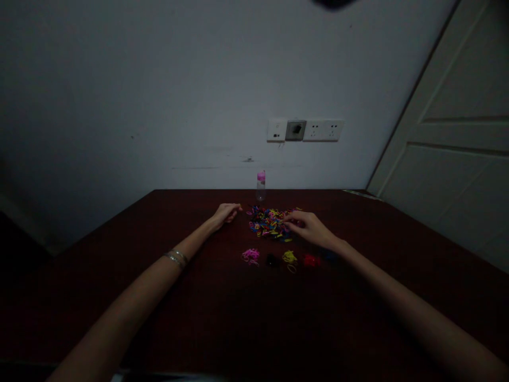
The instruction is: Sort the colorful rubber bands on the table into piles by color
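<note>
A loose pile of small rubber bands [270,222] in mixed colours lies on the dark red-brown table. At its right edge is my right hand [310,228], thumb and forefinger pinched together over the bands. The band at its fingertips is too small to see clearly. Left of the pile rests my left hand [226,214], fingers curled in; what they hold, if anything, is hidden. Nearer to me sit sorted heaps: pink bands [251,256], black bands [272,260], yellow bands [289,257] and red bands [311,260]. Dim blue bands [330,255] lie beside my right wrist.
Behind the pile stands a clear bottle [261,188] with a pink top. The table [222,313] reaches the pale wall [178,95], which carries a row of sockets [323,130]. A panelled white door [457,143] is at the right.
</note>
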A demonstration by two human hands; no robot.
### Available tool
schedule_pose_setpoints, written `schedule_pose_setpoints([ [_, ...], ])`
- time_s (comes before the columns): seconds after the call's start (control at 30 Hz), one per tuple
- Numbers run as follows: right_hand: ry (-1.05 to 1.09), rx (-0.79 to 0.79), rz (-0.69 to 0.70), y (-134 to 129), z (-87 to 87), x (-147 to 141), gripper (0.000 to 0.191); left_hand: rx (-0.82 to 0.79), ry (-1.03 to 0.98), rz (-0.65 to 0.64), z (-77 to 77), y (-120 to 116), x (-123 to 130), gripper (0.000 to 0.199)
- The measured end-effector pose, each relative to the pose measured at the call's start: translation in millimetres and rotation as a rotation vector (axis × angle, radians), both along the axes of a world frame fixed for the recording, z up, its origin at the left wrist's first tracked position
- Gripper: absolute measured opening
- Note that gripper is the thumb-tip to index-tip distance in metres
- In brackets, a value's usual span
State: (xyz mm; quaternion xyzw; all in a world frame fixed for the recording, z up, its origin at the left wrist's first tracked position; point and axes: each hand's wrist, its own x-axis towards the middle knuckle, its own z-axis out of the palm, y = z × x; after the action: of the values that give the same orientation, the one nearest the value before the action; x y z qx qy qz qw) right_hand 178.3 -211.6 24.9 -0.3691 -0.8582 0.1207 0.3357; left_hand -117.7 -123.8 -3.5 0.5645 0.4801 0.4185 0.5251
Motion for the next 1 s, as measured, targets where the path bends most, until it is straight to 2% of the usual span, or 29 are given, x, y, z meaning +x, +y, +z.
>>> schedule_pose_setpoints([
  [0.1,0.099,0.025,-0.159,13,-10.0,28,0.025,0.021,-0.099,-0.044,8.8,-6,16,0.026],
  [0.17,0.155,0.011,-0.237,19,-20.0,44,0.026,0.042,-0.079,-0.117,16.5,-12,31,0.026],
  [0.23,0.196,-0.016,-0.315,24,-30.9,57,0.026,0.072,0.043,-0.220,23.3,-19,49,0.026],
  [0.37,0.223,-0.035,-0.370,27,-48.7,72,0.026,0.226,0.371,-0.397,30.0,-31,85,0.022],
  [0.53,0.228,-0.080,-0.388,25,-57.2,73,0.027,0.461,0.680,-0.626,28.4,-49,118,0.016],
  [0.63,0.236,-0.092,-0.394,25,-57.2,72,0.027,0.565,0.817,-0.653,24.8,-57,127,0.015],
  [0.77,0.228,-0.107,-0.396,24,-55.6,73,0.027,0.623,0.934,-0.614,19.7,-60,129,0.016],
  [1.0,0.228,-0.109,-0.408,21,-52.9,71,0.027,0.633,0.910,-0.578,16.9,-61,129,0.014],
])
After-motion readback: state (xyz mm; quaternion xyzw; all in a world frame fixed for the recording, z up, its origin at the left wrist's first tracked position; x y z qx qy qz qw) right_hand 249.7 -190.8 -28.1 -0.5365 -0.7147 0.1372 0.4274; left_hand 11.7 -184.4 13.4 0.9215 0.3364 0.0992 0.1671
